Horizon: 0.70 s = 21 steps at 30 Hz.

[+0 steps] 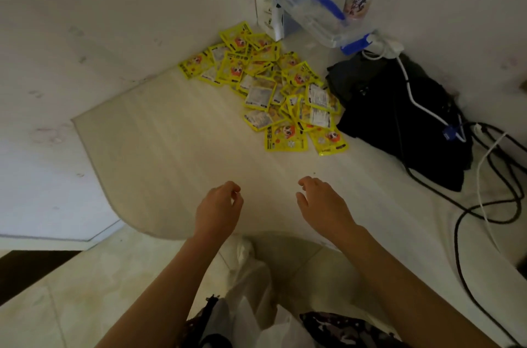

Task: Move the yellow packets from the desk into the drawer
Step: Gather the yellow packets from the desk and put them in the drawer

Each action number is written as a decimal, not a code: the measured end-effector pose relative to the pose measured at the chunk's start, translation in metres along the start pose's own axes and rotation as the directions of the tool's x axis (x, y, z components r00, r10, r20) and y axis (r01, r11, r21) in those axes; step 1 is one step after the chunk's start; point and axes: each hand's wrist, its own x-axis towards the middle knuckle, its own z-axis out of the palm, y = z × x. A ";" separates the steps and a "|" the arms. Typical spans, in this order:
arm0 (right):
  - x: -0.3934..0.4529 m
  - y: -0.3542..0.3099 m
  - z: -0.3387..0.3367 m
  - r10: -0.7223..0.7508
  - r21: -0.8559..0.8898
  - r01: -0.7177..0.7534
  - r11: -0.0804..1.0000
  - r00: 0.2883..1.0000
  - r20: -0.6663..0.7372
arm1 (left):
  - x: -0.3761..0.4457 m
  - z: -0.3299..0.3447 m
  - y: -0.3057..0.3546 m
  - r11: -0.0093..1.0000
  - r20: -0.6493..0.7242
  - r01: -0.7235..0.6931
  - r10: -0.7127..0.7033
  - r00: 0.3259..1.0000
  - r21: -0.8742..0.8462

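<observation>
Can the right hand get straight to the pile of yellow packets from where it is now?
Probably yes. The right hand is empty, with only bare white desk ahead up to the pile of yellow packets.

A heap of packets (265,85) lies on the far part of the desk (171,148), against the far wall. Right of the heap sits a bag (399,119), with cables (490,176) trailing off to its right. Beyond the bag, in the far corner, a container (316,8) leans beside a cup (358,1). Nearer, the left hand (218,209) and right hand (320,202) hover side by side over the desk's near edge.
</observation>
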 end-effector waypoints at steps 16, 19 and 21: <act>0.160 0.030 -0.066 0.131 -0.016 -0.132 0.991 0.990 -0.056 | 0.208 -0.022 0.048 0.992 0.066 -0.091 0.097 0.993 -0.089; 0.186 0.038 -0.073 0.136 -0.033 -0.137 0.990 0.990 -0.024 | 0.239 -0.014 0.057 0.992 0.087 -0.092 0.099 0.991 -0.089; 0.205 0.045 -0.076 0.120 -0.080 -0.121 0.989 0.993 -0.016 | 0.258 -0.008 0.064 0.993 0.091 -0.085 0.092 0.992 -0.078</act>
